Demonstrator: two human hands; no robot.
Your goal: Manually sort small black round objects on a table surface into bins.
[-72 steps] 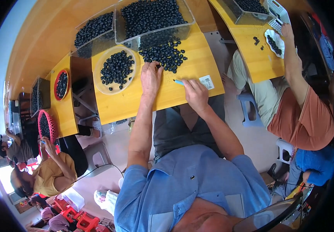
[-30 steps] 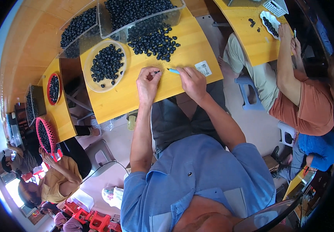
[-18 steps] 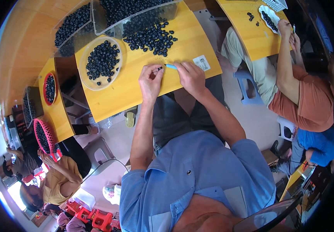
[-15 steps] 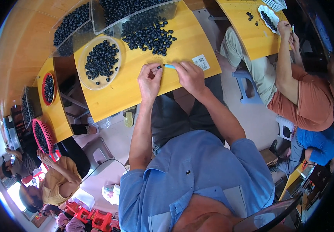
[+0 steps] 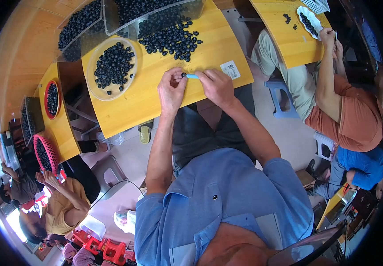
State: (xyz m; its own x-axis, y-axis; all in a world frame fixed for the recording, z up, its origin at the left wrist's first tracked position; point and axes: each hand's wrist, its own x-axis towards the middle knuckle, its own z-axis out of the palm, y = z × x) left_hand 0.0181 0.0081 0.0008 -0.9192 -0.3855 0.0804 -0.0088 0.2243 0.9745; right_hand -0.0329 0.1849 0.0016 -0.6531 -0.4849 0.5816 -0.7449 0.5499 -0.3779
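Observation:
Above the table's near edge, my left hand (image 5: pixel 172 91) pinches a small black round part (image 5: pixel 184 75) between thumb and fingertips. My right hand (image 5: pixel 219 87) is closed on a slim light-blue hand tool (image 5: pixel 192 76), whose near end shows beyond the fingers and points left. Its tip meets or nearly meets the black part; the exact contact is too small to make out. Beyond my hands lies a loose heap of similar black parts (image 5: pixel 173 44). To their left, a shallow clear round dish (image 5: pixel 89 86) holds more of them.
Clear bins (image 5: pixel 165 18) full of black parts stand at the table's far side. A white printed label (image 5: pixel 230 69) lies right of my hand. Co-workers sit at yellow tables on both sides, with a red bowl (image 5: pixel 46 106), a pink basket (image 5: pixel 55 155) and a white dish (image 5: pixel 300 22).
The blue tool's tip and the black part have come together; a small gap showed between them before. The black part has turned slightly in my left fingers. Both hands stay nearly in place.

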